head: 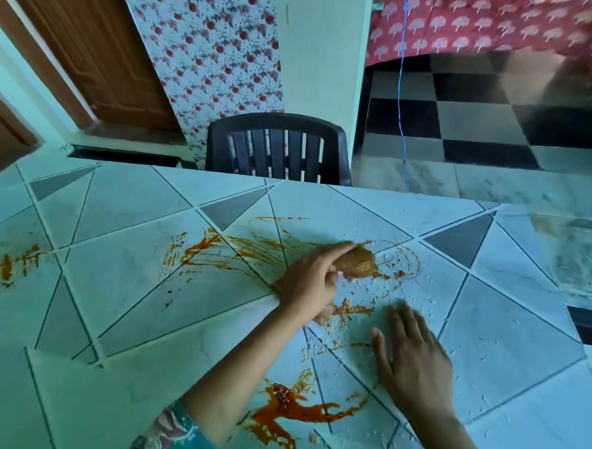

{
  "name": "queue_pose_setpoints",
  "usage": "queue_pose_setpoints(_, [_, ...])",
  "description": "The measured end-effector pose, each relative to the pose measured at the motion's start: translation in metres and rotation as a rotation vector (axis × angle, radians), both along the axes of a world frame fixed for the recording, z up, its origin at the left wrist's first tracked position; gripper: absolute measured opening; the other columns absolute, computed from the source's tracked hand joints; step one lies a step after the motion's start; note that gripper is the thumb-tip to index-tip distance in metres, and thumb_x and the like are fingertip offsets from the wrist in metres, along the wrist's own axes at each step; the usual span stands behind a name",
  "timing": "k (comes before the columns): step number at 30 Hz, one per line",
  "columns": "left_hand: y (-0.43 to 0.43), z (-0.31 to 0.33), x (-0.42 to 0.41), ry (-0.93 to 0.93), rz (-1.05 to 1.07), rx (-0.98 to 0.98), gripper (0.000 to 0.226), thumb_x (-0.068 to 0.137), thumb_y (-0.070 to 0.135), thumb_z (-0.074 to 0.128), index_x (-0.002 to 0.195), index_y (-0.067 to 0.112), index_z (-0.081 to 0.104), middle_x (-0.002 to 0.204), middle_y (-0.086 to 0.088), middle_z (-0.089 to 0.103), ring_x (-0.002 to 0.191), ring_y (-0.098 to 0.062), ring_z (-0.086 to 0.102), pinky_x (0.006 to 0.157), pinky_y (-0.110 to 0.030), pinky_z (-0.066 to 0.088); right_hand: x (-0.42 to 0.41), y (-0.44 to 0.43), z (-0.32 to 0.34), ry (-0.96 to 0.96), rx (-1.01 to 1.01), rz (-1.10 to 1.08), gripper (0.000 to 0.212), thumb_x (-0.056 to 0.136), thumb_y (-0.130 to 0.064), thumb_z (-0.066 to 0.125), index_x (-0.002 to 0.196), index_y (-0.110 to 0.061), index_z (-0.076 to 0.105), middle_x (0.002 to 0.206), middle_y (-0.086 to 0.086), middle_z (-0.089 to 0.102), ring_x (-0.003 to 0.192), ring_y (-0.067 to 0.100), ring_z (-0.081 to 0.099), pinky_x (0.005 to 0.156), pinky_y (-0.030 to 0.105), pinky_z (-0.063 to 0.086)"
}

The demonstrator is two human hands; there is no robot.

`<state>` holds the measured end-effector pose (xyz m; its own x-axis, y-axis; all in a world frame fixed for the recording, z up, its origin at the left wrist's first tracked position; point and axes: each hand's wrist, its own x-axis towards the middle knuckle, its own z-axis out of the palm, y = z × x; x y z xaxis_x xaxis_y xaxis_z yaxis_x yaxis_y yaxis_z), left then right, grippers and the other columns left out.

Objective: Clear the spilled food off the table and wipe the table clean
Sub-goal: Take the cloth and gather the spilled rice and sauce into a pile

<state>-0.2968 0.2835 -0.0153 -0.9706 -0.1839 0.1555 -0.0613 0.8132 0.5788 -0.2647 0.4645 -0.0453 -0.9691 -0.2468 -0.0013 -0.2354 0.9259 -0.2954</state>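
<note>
The fingers (336, 251) of the left hand (310, 287) are curled over a brown wad (359, 264), gripping its near-left side with the forefinger laid along its top; whether the wad is a stained cloth or a lump of food cannot be told. It sits on the tiled table (130, 284), toward the far middle of the surface. Just right of the wad and nearer the person, the right hand (416, 362) lies palm-down on the tiles, its fingers straight and close together, holding nothing. Left of the wad, streaks of orange sauce (224, 251) fan across several tiles, and far to its left more streaks (9, 260) mark the table edge. Between the wad and the right hand lie scattered rice grains (352, 309), some stained orange, and pale grains also dot the tiles to the wad's right. Well nearer the person than the wad, a thick sauce puddle (290, 409) spreads beside the left forearm, whose patterned sleeve (177, 434) shows at the bottom. Beyond the wad, a black chair (279, 148) stands against the table's far edge.
</note>
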Motion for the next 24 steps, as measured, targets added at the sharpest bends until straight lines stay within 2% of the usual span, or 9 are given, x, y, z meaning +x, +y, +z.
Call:
queue_pose_setpoints(2, [-0.025, 0.009, -0.022, 0.049, 0.103, 0.000, 0.054, 0.089, 0.007, 0.057, 0.134, 0.036, 0.047, 0.123, 0.002, 0.060, 0.077, -0.011, 0.060, 0.052, -0.018, 0.048, -0.001, -0.001, 0.000, -0.007, -0.007, 0.003, 0.076, 0.095, -0.054, 0.012, 0.117, -0.004, 0.064, 0.124, 0.016, 0.061, 0.113, 0.033, 0.059, 0.083, 0.043, 0.053])
queue_pose_setpoints(3, [-0.045, 0.012, -0.037, 0.075, 0.184, -0.008, 0.052, 0.090, 0.009, 0.057, 0.134, 0.035, 0.048, 0.121, 0.001, 0.061, 0.077, -0.012, 0.060, 0.052, -0.018, 0.046, -0.001, -0.001, 0.000, -0.007, -0.006, 0.002, 0.075, 0.095, -0.054, 0.012, 0.117, -0.004, 0.063, 0.125, 0.016, 0.061, 0.113, 0.033, 0.059, 0.083, 0.042, 0.053])
queue_pose_setpoints(5, [-0.095, 0.016, -0.066, 0.104, 0.365, -0.033, 0.049, 0.090, 0.010, 0.056, 0.132, 0.033, 0.050, 0.119, -0.002, 0.063, 0.088, -0.020, 0.062, 0.065, -0.024, 0.049, 0.000, -0.001, 0.000, -0.005, -0.006, 0.001, 0.075, 0.095, -0.054, 0.012, 0.118, -0.004, 0.063, 0.125, 0.016, 0.060, 0.113, 0.033, 0.059, 0.085, 0.043, 0.053])
queue_pose_setpoints(8, [-0.162, 0.011, -0.088, 0.018, 0.599, -0.098, 0.046, 0.089, 0.011, 0.053, 0.130, 0.032, 0.051, 0.116, -0.011, 0.063, 0.097, -0.033, 0.061, 0.077, -0.037, 0.052, 0.001, -0.002, 0.000, -0.007, -0.003, -0.004, 0.074, 0.095, -0.053, 0.012, 0.119, -0.004, 0.063, 0.126, 0.015, 0.060, 0.113, 0.033, 0.059, 0.085, 0.042, 0.052])
queue_pose_setpoints(11, [-0.183, 0.001, -0.091, -0.103, 0.669, -0.151, 0.046, 0.088, 0.011, 0.053, 0.132, 0.025, 0.051, 0.122, -0.018, 0.059, 0.109, -0.040, 0.054, 0.086, -0.045, 0.046, -0.001, -0.003, 0.001, 0.000, -0.014, -0.018, 0.074, 0.096, -0.052, 0.012, 0.119, -0.004, 0.063, 0.126, 0.016, 0.060, 0.114, 0.033, 0.059, 0.085, 0.042, 0.052])
queue_pose_setpoints(15, [-0.133, -0.012, -0.084, -0.049, 0.523, -0.125, 0.051, 0.087, 0.004, 0.051, 0.133, 0.027, 0.051, 0.127, -0.013, 0.058, 0.110, -0.037, 0.054, 0.088, -0.040, 0.046, -0.003, -0.006, 0.003, 0.005, 0.008, -0.010, 0.070, 0.095, -0.050, 0.015, 0.121, -0.003, 0.060, 0.128, 0.017, 0.058, 0.116, 0.034, 0.057, 0.089, 0.041, 0.050])
queue_pose_setpoints(20, [-0.030, -0.034, -0.042, 0.053, 0.193, -0.046, 0.057, 0.084, 0.002, 0.057, 0.132, 0.032, 0.051, 0.125, -0.008, 0.061, 0.095, -0.026, 0.063, 0.078, -0.034, 0.054, 0.001, -0.001, -0.001, 0.013, 0.043, -0.007, 0.067, 0.095, -0.049, 0.019, 0.123, -0.003, 0.059, 0.130, 0.017, 0.056, 0.118, 0.034, 0.055, 0.092, 0.042, 0.048])
queue_pose_setpoints(22, [0.000, -0.034, -0.026, 0.014, 0.042, 0.098, 0.061, 0.083, -0.002, 0.059, 0.132, 0.033, 0.051, 0.118, -0.009, 0.064, 0.074, -0.012, 0.060, 0.063, -0.022, 0.051, 0.001, 0.002, -0.001, 0.013, 0.052, 0.004, 0.065, 0.094, -0.049, 0.023, 0.122, -0.004, 0.061, 0.129, 0.017, 0.058, 0.117, 0.034, 0.056, 0.091, 0.041, 0.049])
queue_pose_setpoints(24, [0.008, -0.028, -0.016, 0.005, -0.145, 0.146, 0.061, 0.082, -0.002, 0.063, 0.132, 0.033, 0.051, 0.126, -0.002, 0.061, 0.068, 0.002, 0.052, 0.064, -0.009, 0.045, -0.001, 0.006, 0.001, 0.038, 0.071, 0.031, 0.060, 0.091, -0.047, 0.029, 0.118, -0.004, 0.063, 0.125, 0.016, 0.061, 0.112, 0.032, 0.059, 0.087, 0.040, 0.051])
